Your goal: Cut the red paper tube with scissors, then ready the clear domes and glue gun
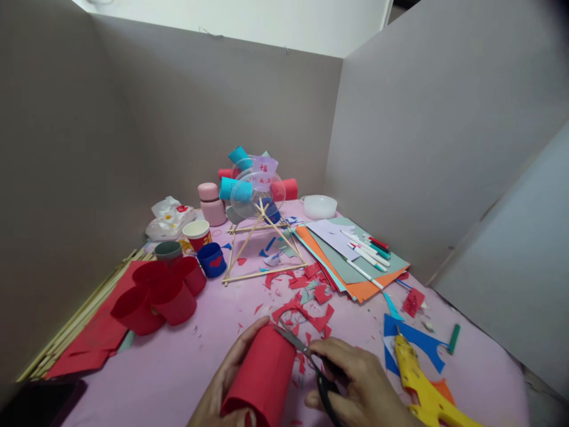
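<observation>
My left hand (224, 379) is wrapped round a red paper-covered cup (262, 376) lying on its side near the front edge. My right hand (355, 385) grips black-handled scissors (306, 359), whose blades reach the far rim of the red cup. Red paper scraps (306, 311) lie just beyond the cup on the pink tabletop (186, 362).
A yellow glue gun (420, 388) lies right of my right hand on blue paper. Several red cups (162, 293) stand at left on red sheets. A stick-frame wheel with cups (255, 196) stands at the back. Coloured paper sheets with markers (367, 252) lie at right. Grey partition walls surround the table.
</observation>
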Motion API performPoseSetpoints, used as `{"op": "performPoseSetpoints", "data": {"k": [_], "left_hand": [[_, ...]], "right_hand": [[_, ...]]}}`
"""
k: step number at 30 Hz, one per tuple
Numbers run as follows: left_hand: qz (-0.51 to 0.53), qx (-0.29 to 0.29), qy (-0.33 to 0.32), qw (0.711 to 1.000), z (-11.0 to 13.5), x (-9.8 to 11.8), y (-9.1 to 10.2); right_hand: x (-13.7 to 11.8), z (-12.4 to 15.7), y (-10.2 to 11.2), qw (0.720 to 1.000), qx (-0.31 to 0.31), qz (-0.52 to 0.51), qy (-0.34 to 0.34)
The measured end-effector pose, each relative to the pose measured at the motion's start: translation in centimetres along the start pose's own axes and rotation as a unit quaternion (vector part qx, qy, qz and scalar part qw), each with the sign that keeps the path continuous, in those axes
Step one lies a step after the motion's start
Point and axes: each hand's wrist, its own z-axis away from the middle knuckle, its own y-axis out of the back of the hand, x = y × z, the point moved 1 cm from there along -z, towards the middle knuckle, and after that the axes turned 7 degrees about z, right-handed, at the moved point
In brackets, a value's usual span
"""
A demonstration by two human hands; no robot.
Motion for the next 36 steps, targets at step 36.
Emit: {"op": "performPoseSetpoints", "data": {"k": [36], "left_hand": [[-0.049, 0.027, -0.034, 0.998, -0.3, -0.5, 1.6]], "right_hand": [[0.5, 0.0, 0.8, 0.998, 0.036, -0.044, -0.02]]}}
